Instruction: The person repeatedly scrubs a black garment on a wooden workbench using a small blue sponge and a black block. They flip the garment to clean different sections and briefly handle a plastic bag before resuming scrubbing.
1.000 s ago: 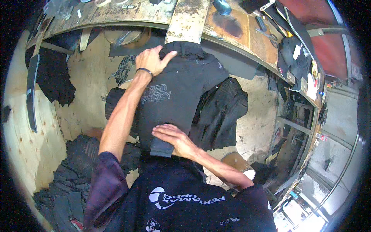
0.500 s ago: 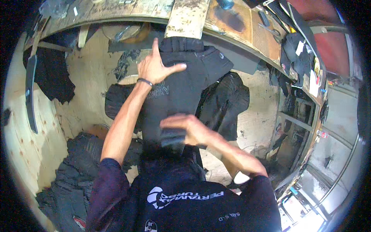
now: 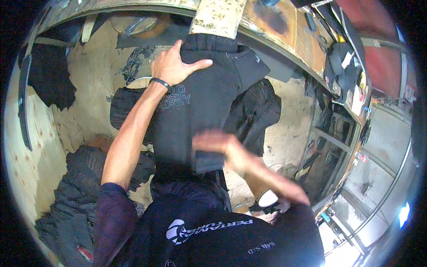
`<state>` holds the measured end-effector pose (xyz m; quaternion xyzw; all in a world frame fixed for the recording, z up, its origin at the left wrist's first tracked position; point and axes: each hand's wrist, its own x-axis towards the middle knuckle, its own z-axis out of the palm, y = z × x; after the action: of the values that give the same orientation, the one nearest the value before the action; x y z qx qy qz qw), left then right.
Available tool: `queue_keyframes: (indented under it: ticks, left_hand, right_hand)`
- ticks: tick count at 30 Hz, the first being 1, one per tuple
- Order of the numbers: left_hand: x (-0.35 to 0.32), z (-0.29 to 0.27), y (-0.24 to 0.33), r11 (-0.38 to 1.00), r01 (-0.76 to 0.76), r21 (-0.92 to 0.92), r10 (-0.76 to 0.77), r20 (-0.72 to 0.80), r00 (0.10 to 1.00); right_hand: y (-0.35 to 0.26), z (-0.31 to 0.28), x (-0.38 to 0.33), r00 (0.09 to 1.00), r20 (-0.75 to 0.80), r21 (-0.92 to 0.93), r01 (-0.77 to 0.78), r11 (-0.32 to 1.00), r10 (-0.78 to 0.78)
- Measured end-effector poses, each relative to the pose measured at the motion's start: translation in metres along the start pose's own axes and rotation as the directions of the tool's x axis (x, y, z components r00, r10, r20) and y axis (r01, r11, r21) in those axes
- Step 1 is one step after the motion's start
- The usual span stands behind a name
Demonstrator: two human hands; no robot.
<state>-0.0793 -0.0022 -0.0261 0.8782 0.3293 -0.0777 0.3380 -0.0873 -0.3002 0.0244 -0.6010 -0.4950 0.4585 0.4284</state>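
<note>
**Smoothing a black shirt flat on the board, lower hem not settled yet**

Pressing down at the top, my left hand [image 3: 175,66] lies open-palmed on the black shirt [image 3: 195,115], fingers [image 3: 200,63] spread wide and flat just under the collar end, gripping nothing, only pinning the cloth. A dark band sits on that wrist. The shirt lies lengthwise away from me on the plywood counter [image 3: 66,111], its far end meeting a paint-spattered board [image 3: 218,18] at the top edge, a pale print showing beside my forearm.

My right hand [image 3: 222,147] is a blur over the near hem, so I cannot tell whether those fingers are flat or pinching; a folded lip of cloth shows right under them. My read: the upper half looks laid out and smooth, the sleeves are spread, and the bottom edge is what remains to be flattened or squared.

Room to move now. Left of the shirt there is bare plywood, then a heap of dark garments [image 3: 75,196] low on the left side, near my elbow. Right of the shirt another black garment [image 3: 258,111] lies just beside, partly under its sleeve, so that side is crowded. Beyond it the counter edge drops to metal shelving [image 3: 338,133]. Straight ahead the raised rim hems the collar in.
</note>
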Motion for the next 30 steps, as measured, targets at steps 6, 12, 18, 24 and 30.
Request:
queue_keyframes:
  ticks: [6, 12, 18, 24, 30]
  left_hand:
    - [-0.003, -0.002, 0.006, 0.999, -0.033, 0.01, 0.033, -0.055, 0.998]
    - [0.0, -0.004, 0.004, 0.999, -0.018, -0.038, 0.018, -0.015, 1.0]
    - [-0.001, 0.008, -0.002, 0.997, -0.07, 0.013, 0.071, -0.166, 0.984]
    - [-0.004, -0.004, 0.008, 0.994, 0.01, 0.108, -0.014, 0.03, 0.999]
    - [-0.005, -0.008, 0.008, 0.989, 0.006, 0.145, -0.002, -0.029, 1.0]
  right_hand:
    - [0.015, 0.023, -0.013, 0.975, -0.217, -0.232, -0.007, 0.973, -0.045]
    - [-0.002, 0.018, -0.006, 0.978, -0.207, -0.248, -0.029, 0.968, -0.024]
    - [0.015, 0.093, -0.046, 0.998, -0.046, -0.066, -0.05, 0.997, 0.047]
    - [0.004, 0.093, -0.015, 0.967, -0.252, -0.329, -0.04, 0.943, -0.046]
    - [-0.018, 0.079, -0.003, 0.989, -0.124, -0.143, 0.056, 0.988, -0.074]
